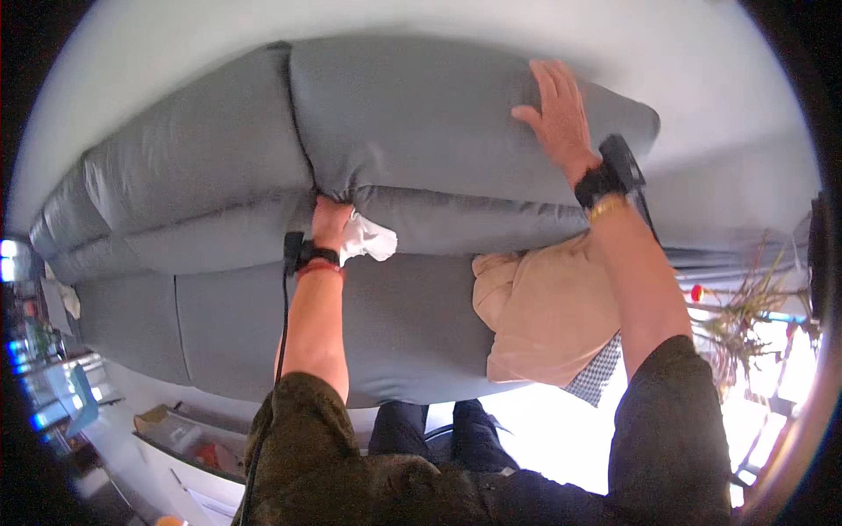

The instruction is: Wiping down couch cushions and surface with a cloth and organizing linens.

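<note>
A grey sofa (pixel 421 315) with a smooth, leather-like surface stretches before me. My left hand (pixel 331 220) is closed around a crumpled white cloth (pixel 371 238), part of which hangs out to the right of the fist. That hand presses against the sofa's backrest at the foot of the seam between two back cushions, and its fingertips are hidden. Higher up to the right, my right hand (pixel 558 118) rests palm down on the right back cushion (pixel 427 112), fingers extended and thumb apart. It holds nothing.
A beige cushion (pixel 552 315) lies on the seat's right side, with a black-and-white patterned fabric (pixel 597 371) beneath it. A plant (pixel 746 315) stands beyond the right end. At lower left is an open box or drawer (pixel 191 440). A white wall (pixel 460 20) runs behind the sofa.
</note>
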The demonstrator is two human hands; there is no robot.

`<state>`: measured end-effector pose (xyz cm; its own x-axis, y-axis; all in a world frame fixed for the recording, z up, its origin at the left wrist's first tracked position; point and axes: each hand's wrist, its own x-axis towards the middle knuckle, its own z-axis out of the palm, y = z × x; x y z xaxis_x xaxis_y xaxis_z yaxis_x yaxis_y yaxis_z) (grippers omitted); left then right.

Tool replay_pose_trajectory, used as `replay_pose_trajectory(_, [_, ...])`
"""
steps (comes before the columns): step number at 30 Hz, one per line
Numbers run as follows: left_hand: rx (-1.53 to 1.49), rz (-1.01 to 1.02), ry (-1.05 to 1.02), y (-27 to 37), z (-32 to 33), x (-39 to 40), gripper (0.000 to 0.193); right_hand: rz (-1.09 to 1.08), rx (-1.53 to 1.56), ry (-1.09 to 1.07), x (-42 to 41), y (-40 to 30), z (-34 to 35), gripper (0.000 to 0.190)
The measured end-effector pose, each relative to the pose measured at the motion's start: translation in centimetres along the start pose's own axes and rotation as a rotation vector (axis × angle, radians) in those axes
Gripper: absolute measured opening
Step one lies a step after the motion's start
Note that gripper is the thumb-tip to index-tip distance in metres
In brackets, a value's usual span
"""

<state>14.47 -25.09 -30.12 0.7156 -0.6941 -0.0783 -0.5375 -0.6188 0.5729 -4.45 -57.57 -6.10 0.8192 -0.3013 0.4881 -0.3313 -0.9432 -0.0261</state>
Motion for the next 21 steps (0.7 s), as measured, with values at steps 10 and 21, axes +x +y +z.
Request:
replay_pose_trajectory(10, [-0.03, 0.074, 0.335, 18.6, -7.2, -4.5, 0.067, 0.28, 0.133, -0.634, -36.0, -2.5, -7.1, 0.051])
replay_pose_trajectory(21, [0.385, -0.001, 0.08, 19.2, -5.8, -1.2, 0.076, 0.698, 0.247, -0.504, -44.5, -4.1, -13.9, 0.041])
